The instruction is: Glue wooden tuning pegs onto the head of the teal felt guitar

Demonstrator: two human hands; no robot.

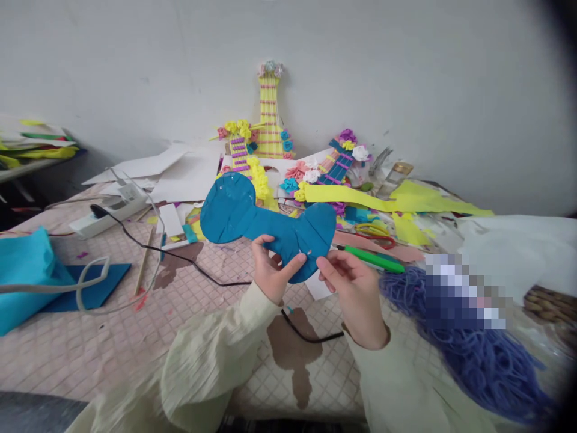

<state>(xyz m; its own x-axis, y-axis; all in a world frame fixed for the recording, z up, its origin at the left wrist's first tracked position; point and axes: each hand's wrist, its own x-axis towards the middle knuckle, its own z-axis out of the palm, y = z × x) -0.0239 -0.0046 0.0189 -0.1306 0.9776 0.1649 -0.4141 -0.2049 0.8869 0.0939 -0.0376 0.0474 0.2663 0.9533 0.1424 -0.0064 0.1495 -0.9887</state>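
A blue paper-covered cutout (274, 228), with rounded lobes at both ends and a narrower middle, is held up above the table. My left hand (273, 270) grips its lower edge, thumb on the near face and fingers behind. At the lower right lobe my right hand (351, 285) pinches the edge between thumb and fingers. Creases run across the blue covering, and a small pale spot shows near my left thumb. The fingers behind the cutout are partly hidden.
Paper-flower guitar shapes (269, 114) lean against the wall. A green cutter (376, 260), red-handled scissors (383, 240) and blue-purple yarn (487, 361) lie to the right. A power strip (108, 210) with a black cable (180, 255) is at left, near blue paper (31, 276).
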